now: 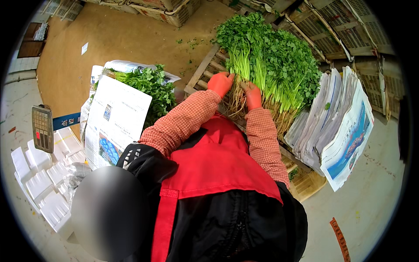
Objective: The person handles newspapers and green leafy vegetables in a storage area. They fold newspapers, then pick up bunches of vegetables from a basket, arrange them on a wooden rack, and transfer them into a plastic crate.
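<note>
A thick row of leafy celery lies before me on a slatted wooden rack, leaves pointing away and pale roots towards my apron. My left hand, in an orange-red glove, is curled at the left edge of the nearest bunch; its fingertips are partly hidden. Thumb and fingers of my right hand, gloved alike, pinch that bunch where stalks meet roots. Both forearms wear checked sleeve covers.
Stacked folded newspapers lean at the rack's right. More greens lie at left behind a printed sheet. A scale's keypad display stands by white foam boxes. Plastic crates line the far right. A blurred round shape covers the lower left.
</note>
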A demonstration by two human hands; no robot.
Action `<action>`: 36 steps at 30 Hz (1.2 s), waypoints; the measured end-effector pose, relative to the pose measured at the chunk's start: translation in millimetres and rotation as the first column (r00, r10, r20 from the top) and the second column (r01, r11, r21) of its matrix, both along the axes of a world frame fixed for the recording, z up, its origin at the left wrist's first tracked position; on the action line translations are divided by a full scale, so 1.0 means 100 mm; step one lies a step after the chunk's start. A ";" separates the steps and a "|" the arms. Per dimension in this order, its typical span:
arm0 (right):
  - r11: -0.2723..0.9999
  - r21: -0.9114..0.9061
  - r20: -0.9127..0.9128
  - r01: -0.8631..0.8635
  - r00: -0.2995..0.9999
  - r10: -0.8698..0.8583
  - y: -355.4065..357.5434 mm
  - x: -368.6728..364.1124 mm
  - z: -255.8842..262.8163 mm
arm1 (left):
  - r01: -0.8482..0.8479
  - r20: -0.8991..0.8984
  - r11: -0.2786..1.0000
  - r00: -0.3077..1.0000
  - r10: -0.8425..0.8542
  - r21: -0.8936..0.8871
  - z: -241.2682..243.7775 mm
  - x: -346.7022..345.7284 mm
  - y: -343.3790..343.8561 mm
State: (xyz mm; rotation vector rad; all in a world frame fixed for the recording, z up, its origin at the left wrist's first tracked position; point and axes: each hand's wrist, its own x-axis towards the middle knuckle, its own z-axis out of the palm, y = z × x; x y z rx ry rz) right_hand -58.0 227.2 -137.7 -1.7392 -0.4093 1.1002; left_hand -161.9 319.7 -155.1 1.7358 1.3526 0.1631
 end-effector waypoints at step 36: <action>0.766 -0.388 0.562 -0.513 0.527 0.638 0.04 -0.60 -0.21 | -0.062 0.082 0.993 0.994 0.071 -0.102 -0.35 -0.37 0.03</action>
